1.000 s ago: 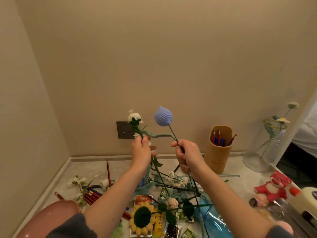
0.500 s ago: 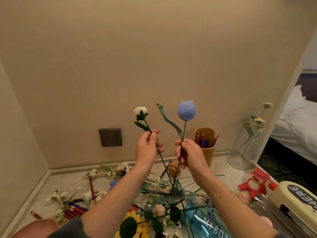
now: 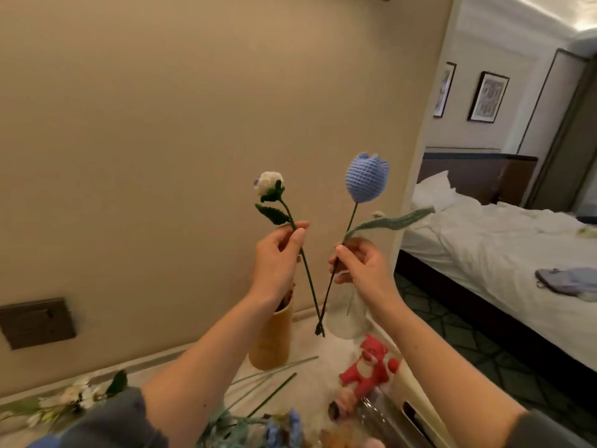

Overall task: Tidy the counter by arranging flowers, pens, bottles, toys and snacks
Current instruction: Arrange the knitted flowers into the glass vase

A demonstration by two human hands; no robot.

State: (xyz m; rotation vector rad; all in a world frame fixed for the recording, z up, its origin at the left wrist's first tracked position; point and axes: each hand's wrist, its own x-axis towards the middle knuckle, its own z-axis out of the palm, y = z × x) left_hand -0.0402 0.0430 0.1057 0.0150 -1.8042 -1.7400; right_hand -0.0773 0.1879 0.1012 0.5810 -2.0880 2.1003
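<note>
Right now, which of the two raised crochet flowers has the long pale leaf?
The blue crochet tulip in the right hand; the white crochet rosebud in the left hand carries only a short dark-green leaf.

Hotel bedroom — made bed (image 3: 504,240), framed pictures (image 3: 488,97).

Warm, dim indoor light tints the beige wall (image 3: 193,124). Right of it the room is brighter, with glare on the ceiling (image 3: 578,21) near the top corner. Below the wall, the nearest things on the bench (image 3: 318,370) are soft and blurred. Straight edges right of the wall lean and bow.
</note>
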